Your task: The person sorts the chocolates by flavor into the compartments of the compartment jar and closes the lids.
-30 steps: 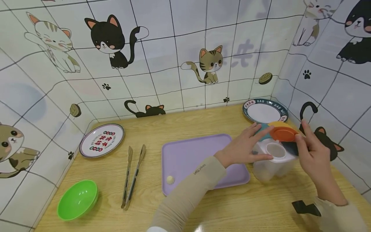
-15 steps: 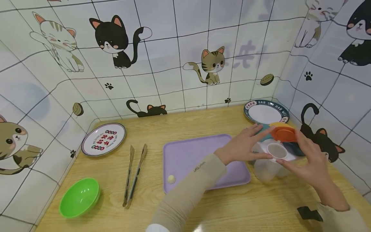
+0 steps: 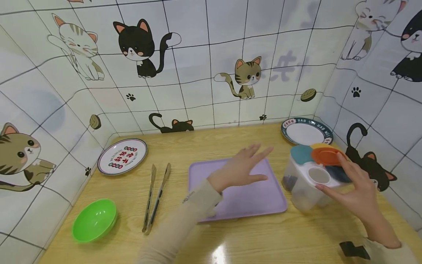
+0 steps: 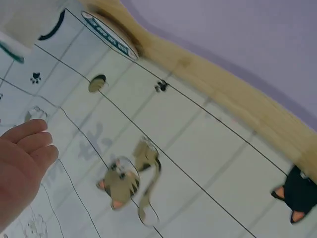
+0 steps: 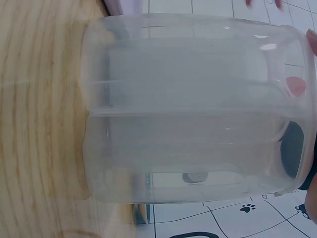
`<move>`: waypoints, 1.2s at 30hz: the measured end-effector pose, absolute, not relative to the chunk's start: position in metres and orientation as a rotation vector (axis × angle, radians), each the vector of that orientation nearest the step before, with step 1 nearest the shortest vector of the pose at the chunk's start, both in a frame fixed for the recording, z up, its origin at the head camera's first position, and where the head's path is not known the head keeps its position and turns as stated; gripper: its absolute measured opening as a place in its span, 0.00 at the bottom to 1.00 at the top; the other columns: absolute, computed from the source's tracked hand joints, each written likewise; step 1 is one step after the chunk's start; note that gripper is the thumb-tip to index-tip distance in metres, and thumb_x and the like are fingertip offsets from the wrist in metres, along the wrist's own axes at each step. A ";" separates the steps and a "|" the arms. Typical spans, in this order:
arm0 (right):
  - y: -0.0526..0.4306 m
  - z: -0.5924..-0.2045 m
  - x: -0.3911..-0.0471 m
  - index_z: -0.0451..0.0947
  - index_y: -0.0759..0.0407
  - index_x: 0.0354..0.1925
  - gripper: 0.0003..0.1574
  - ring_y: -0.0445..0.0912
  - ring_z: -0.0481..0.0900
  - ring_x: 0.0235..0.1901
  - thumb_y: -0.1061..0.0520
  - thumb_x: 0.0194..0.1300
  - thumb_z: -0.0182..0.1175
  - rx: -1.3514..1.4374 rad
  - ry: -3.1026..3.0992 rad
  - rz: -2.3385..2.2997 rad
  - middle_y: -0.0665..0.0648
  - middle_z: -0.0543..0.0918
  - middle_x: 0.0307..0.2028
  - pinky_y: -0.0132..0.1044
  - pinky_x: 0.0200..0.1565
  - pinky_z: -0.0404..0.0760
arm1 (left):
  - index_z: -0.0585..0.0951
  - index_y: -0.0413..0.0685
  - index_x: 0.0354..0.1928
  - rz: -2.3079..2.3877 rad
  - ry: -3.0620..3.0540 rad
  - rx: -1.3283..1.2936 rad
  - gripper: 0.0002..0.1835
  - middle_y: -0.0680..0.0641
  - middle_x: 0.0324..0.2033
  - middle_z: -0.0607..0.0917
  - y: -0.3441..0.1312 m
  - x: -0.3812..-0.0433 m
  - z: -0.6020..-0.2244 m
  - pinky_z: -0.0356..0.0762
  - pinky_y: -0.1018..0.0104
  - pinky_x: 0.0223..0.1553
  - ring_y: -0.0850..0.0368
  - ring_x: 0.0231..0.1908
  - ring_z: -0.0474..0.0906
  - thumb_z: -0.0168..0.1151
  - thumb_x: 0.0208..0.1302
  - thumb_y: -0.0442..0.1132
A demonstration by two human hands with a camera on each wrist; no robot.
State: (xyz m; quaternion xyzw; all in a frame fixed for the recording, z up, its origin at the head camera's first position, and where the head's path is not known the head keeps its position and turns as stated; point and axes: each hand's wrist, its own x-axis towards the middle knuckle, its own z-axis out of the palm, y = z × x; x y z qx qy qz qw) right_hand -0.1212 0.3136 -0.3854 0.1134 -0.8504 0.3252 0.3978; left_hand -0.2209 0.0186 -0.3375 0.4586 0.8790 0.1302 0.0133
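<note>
A clear storage container (image 3: 306, 196) with a white lid stands at the right. Its lid has teal, yellow, orange and navy flaps; the orange flap (image 3: 324, 156) is raised beside a round opening (image 3: 319, 176). My right hand (image 3: 357, 189) rests on the lid, thumb near the opening and fingers by the orange flap. In the right wrist view, the container's clear wall (image 5: 188, 109) fills most of the picture. My left hand (image 3: 240, 168) is over the purple tray (image 3: 254, 200), fingers spread, holding nothing. In the left wrist view its fingers (image 4: 37, 141) show at the left.
Metal tongs (image 3: 156, 200) lie left of the tray. A green bowl (image 3: 95, 220) is at the front left, and a white plate (image 3: 122, 157) with red print behind it. Another plate (image 3: 307, 131) with a dark green rim lies behind the container. Cat-printed walls enclose the table.
My left hand has left the container and moved left over the tray; its sleeve now covers the small pale ball there. My right hand has shifted its thumb from the orange flap to the lid's front.
</note>
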 end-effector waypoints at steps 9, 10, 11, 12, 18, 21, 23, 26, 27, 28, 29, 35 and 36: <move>0.308 -0.381 -0.115 0.60 0.47 0.64 0.66 0.18 0.52 0.57 0.64 0.22 0.76 0.104 -2.308 0.867 0.24 0.58 0.58 0.20 0.57 0.45 | 0.54 0.51 0.67 0.511 3.080 0.855 0.41 0.35 0.65 0.55 -0.165 -0.194 -0.364 0.52 0.42 0.61 0.39 0.66 0.48 0.58 0.55 0.55; 0.307 -0.381 -0.115 0.59 0.46 0.64 0.66 0.18 0.52 0.57 0.63 0.23 0.76 0.099 -2.313 0.866 0.24 0.58 0.59 0.21 0.58 0.44 | 0.56 0.48 0.66 0.502 3.101 0.754 0.40 0.35 0.64 0.58 -0.181 -0.186 -0.368 0.54 0.41 0.60 0.37 0.65 0.50 0.58 0.55 0.54; 0.307 -0.382 -0.115 0.59 0.46 0.64 0.66 0.18 0.51 0.57 0.63 0.23 0.76 0.101 -2.314 0.860 0.24 0.57 0.59 0.21 0.58 0.44 | 0.59 0.45 0.65 0.475 3.117 0.642 0.39 0.34 0.62 0.61 -0.195 -0.178 -0.372 0.56 0.40 0.58 0.36 0.64 0.53 0.58 0.55 0.54; 0.307 -0.382 -0.115 0.60 0.47 0.64 0.66 0.18 0.52 0.57 0.63 0.21 0.76 0.115 -2.303 0.856 0.24 0.58 0.58 0.20 0.58 0.45 | 0.61 0.41 0.64 0.443 3.131 0.536 0.38 0.32 0.60 0.64 -0.207 -0.171 -0.376 0.60 0.41 0.56 0.34 0.61 0.57 0.59 0.55 0.54; 0.311 -0.389 -0.119 0.63 0.52 0.62 0.65 0.18 0.55 0.56 0.56 0.19 0.78 0.174 -2.227 0.839 0.30 0.62 0.59 0.19 0.56 0.47 | 0.72 0.29 0.48 0.311 3.022 0.066 0.38 0.35 0.35 0.80 -0.242 -0.140 -0.399 0.74 0.54 0.27 0.43 0.32 0.77 0.59 0.50 0.60; 0.318 -0.403 -0.124 0.64 0.54 0.61 0.64 0.23 0.56 0.59 0.55 0.19 0.78 0.126 -2.226 0.880 0.38 0.64 0.61 0.28 0.62 0.46 | 0.75 0.34 0.36 0.293 2.980 0.005 0.34 0.43 0.24 0.77 -0.245 -0.137 -0.411 0.66 0.62 0.18 0.53 0.23 0.72 0.60 0.46 0.62; 0.321 -0.407 -0.123 0.62 0.52 0.62 0.64 0.27 0.55 0.62 0.57 0.21 0.78 0.071 -2.257 0.894 0.42 0.63 0.62 0.38 0.65 0.45 | 0.73 0.39 0.28 0.304 2.978 -0.012 0.28 0.45 0.20 0.74 -0.242 -0.140 -0.415 0.63 0.64 0.16 0.55 0.19 0.69 0.62 0.46 0.61; 0.320 -0.408 -0.121 0.61 0.47 0.63 0.66 0.28 0.54 0.62 0.61 0.21 0.77 -0.003 -2.294 0.891 0.41 0.62 0.63 0.41 0.64 0.45 | 0.73 0.40 0.25 0.349 2.989 -0.056 0.23 0.47 0.17 0.73 -0.239 -0.147 -0.419 0.61 0.65 0.15 0.56 0.17 0.67 0.65 0.46 0.55; 0.317 -0.404 -0.119 0.60 0.46 0.63 0.66 0.27 0.54 0.62 0.62 0.22 0.76 0.006 -2.295 0.904 0.41 0.62 0.63 0.44 0.64 0.45 | 0.72 0.40 0.24 0.364 2.994 -0.068 0.22 0.48 0.16 0.72 -0.238 -0.150 -0.419 0.61 0.66 0.15 0.56 0.16 0.66 0.65 0.46 0.54; 0.316 -0.404 -0.119 0.60 0.46 0.63 0.66 0.26 0.54 0.61 0.62 0.22 0.76 0.008 -2.294 0.910 0.38 0.62 0.62 0.45 0.64 0.45 | 0.72 0.39 0.24 0.374 2.998 -0.071 0.22 0.48 0.16 0.72 -0.238 -0.152 -0.419 0.60 0.66 0.15 0.56 0.16 0.66 0.66 0.46 0.53; 0.315 -0.402 -0.118 0.61 0.47 0.63 0.66 0.25 0.54 0.61 0.63 0.21 0.76 0.019 -2.284 0.919 0.36 0.62 0.62 0.45 0.64 0.45 | 0.72 0.38 0.24 0.385 3.001 -0.074 0.22 0.48 0.15 0.71 -0.237 -0.155 -0.420 0.60 0.66 0.14 0.57 0.16 0.65 0.66 0.46 0.52; 0.309 -0.391 -0.116 0.60 0.45 0.63 0.65 0.23 0.52 0.60 0.61 0.23 0.76 0.053 -2.291 0.891 0.23 0.58 0.58 0.47 0.64 0.45 | 0.73 0.37 0.26 0.470 2.999 -0.094 0.20 0.48 0.16 0.72 -0.236 -0.164 -0.422 0.61 0.67 0.15 0.57 0.16 0.66 0.66 0.47 0.48; 0.309 -0.390 -0.116 0.59 0.45 0.64 0.65 0.23 0.51 0.61 0.61 0.24 0.76 0.052 -2.295 0.880 0.23 0.57 0.58 0.47 0.64 0.44 | 0.73 0.38 0.26 0.496 2.998 -0.097 0.19 0.48 0.16 0.72 -0.236 -0.165 -0.423 0.61 0.67 0.15 0.57 0.16 0.66 0.66 0.47 0.48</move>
